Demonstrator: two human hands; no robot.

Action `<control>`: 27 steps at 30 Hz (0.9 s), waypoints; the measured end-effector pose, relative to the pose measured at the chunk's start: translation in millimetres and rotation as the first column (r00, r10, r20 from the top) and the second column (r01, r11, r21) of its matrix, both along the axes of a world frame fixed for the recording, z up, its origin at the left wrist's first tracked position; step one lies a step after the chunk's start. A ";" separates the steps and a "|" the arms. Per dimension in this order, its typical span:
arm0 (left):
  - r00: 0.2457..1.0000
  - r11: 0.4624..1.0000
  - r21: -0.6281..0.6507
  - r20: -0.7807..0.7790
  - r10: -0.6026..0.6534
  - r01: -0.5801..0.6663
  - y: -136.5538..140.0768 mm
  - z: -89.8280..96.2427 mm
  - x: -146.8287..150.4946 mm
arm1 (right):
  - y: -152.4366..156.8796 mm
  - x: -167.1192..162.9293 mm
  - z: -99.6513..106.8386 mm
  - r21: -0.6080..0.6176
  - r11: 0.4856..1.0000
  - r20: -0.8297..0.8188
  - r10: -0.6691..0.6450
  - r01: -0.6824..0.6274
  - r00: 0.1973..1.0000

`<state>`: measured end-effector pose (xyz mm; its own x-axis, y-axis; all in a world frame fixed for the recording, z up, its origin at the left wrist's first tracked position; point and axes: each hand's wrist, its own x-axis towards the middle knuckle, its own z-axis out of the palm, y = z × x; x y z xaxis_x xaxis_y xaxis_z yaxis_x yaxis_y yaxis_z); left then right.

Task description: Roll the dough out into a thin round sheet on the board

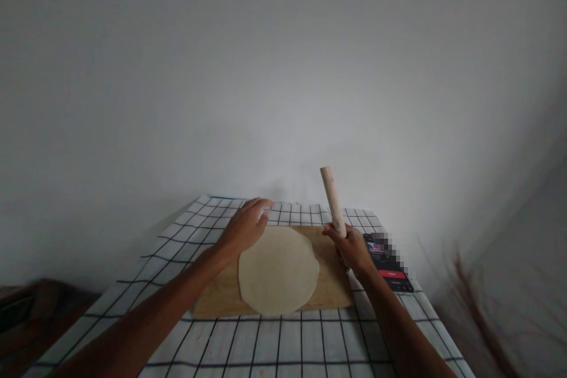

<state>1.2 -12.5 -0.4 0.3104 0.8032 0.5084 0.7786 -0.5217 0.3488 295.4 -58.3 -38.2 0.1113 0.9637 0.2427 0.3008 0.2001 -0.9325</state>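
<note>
A round, flat sheet of dough (279,274) lies on a wooden board (332,283). My right hand (352,248) is closed around a pale wooden rolling pin (333,201), held tilted upward over the board's right side. My left hand (248,224) hovers near the upper left edge of the dough, fingers stretched out and apart, holding nothing. Whether its fingertips touch anything cannot be made out. The lower end of the rolling pin is hidden by my right hand.
A white tablecloth with a dark grid (279,348) covers the table. To the right of the board lies a phone (390,266) with its screen lit. Behind the table stands a plain wall (283,82). Dry twigs (478,319) show at the lower right.
</note>
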 end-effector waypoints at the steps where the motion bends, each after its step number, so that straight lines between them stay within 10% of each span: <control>1: 0.996 0.998 -0.009 -0.058 -0.066 0.065 -6.7 -3.0 5.5 | -2.8 -0.1 0.2 -0.003 1.000 0.000 0.004 -0.004 1.000; 5: 0.899 0.952 -0.119 -0.314 -0.305 0.282 -37.5 -21.4 24.7 | -8.3 -3.1 5.1 0.020 0.999 0.026 0.033 -0.034 0.999; 12: 0.900 0.970 -0.152 -0.366 -0.235 0.191 -18.6 -50.7 -0.5 | -5.1 0.9 -1.1 0.021 0.999 0.028 0.034 -0.035 0.999; 27: 0.824 0.924 -0.182 -0.419 -0.383 0.337 -84.8 -28.4 71.3 | -2.9 5.0 -2.4 0.055 0.998 0.048 0.030 -0.033 0.998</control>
